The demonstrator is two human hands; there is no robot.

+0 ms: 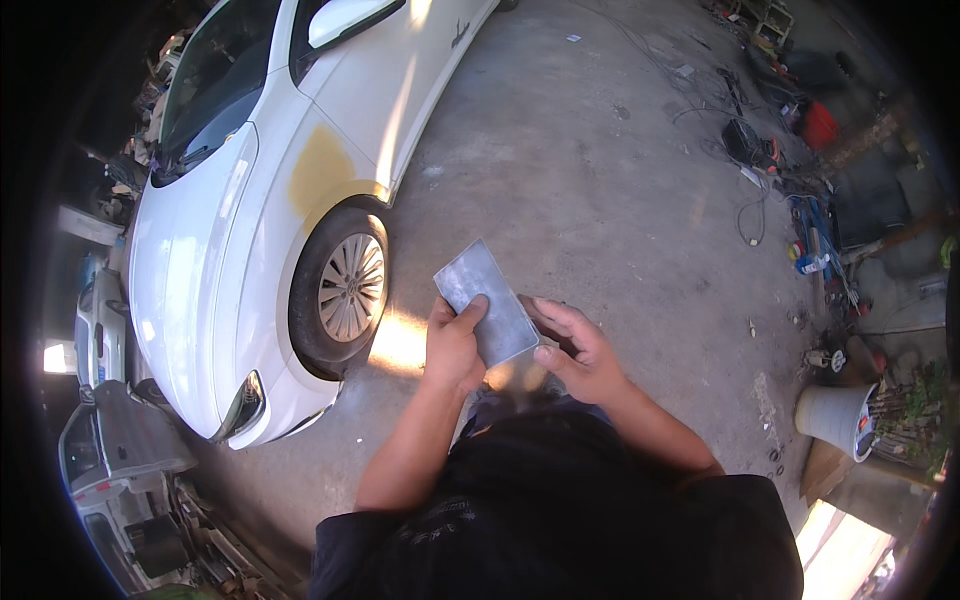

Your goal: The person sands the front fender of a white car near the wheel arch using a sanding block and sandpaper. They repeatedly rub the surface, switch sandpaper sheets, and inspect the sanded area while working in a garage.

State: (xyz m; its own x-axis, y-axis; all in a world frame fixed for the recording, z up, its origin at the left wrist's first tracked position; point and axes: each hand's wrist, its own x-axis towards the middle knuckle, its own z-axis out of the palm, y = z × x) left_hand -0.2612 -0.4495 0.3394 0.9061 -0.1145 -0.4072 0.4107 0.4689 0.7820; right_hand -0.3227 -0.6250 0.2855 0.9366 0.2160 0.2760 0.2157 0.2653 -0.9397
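Observation:
My left hand [455,345] holds a thin grey rectangular sheet [487,300], its thumb flat on the upper face and the fingers hidden beneath. The sheet's kind is not certain; it may be sandpaper. Beside the sheet's right edge is my right hand [581,349], thumb and fingers apart. The thumb is close to the sheet's lower right corner; whether the fingers touch its edge is hard to tell. To the left stands a white car [202,240], with a yellowish filler or primer patch [322,169] on the front fender above the wheel [351,285].
Concrete floor [585,187] runs alongside the car. Cables, tools and a red container [819,126] lie along the right side. A white bucket [829,416] stands at the lower right, near plants [919,405]. Vehicle body parts [135,435] are stacked at the lower left.

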